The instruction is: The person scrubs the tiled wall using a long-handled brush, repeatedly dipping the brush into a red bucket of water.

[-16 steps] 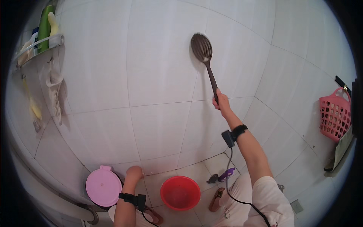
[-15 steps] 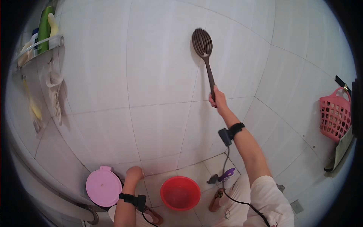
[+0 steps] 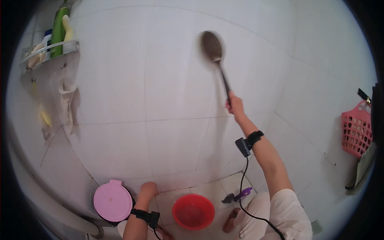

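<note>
My right hand (image 3: 235, 105) is wrapped round the handle of a dark brown long-handled brush (image 3: 211, 47). The brush points up in front of the white tiled wall, its oval head blurred and a row of bristles showing along the right side. I cannot tell whether the head touches the tiles. Low down on the left, my left hand (image 3: 149, 189) looks curled into a fist, with nothing seen in it and its fingers mostly hidden. It is between a pink lidded bin (image 3: 113, 202) and a red basin (image 3: 193, 212) that seems to hold some water.
A corner shelf (image 3: 52, 56) with a green bottle (image 3: 59, 32) hangs at upper left, with a pale cloth (image 3: 67, 100) below. A pink perforated basket (image 3: 357, 129) hangs at right. A purple bottle (image 3: 243, 193) lies on the floor. Cables run from both wrist straps.
The brush head has turned about its handle, so the ribbed face seen before is now edge-on and blurred. The view has shifted slightly; my left hand stays low.
</note>
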### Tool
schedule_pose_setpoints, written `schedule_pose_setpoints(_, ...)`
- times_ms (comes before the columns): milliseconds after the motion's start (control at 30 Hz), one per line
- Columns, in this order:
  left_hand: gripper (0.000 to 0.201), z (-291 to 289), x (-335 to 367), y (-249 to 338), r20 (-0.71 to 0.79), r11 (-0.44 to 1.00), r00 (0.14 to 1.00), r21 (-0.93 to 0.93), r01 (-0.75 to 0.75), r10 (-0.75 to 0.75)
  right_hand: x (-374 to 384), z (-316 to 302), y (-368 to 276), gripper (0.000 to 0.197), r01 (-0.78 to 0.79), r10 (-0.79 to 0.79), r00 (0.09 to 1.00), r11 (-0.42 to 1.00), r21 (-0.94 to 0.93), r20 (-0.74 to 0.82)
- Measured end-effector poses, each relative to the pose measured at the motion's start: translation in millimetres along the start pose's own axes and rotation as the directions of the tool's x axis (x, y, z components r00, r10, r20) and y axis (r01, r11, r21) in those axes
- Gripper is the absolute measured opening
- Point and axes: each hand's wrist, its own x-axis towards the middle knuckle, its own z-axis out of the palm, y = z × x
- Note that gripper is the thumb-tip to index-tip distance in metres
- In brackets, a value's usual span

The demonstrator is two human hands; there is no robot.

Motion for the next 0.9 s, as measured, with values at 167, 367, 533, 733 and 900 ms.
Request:
schedule_pose_setpoints(167,0.024,25.5,11.3,-13.7,-0.193,0.986,0.970,0.110,-0.129,0.148,19.9,7.6,-61.2,0.052,-0.112,0.075,0.992,0.894,0.435,0.100)
schedule_pose_setpoints(367,0.025,11.0,5.6,2.0,-0.188,0.989,0.973,0.083,-0.121,0.135,-3.3,94.6,-78.7,0.056,-0.053,-0.011,0.966,0.970,0.237,0.260)
schedule_pose_setpoints(533,0.027,9.6,0.4,2.2,-0.126,0.990,0.986,0.101,-0.094,0.107,-24.5,96.4,-50.8,0.057,0.099,-0.063,0.932,0.992,-0.083,0.356)
schedule_pose_setpoints(733,0.026,14.3,-17.5,-16.7,-0.131,0.995,0.988,0.071,-0.076,0.085,9.9,18.8,-76.1,0.054,-0.035,0.036,0.999,0.994,0.103,-0.009)
schedule_pose_setpoints(900,0.022,17.2,-19.9,-18.3,-0.257,0.995,0.961,0.029,-0.098,0.102,36.8,34.9,-122.7,0.055,-0.110,-0.032,0.975,0.791,0.602,0.221)
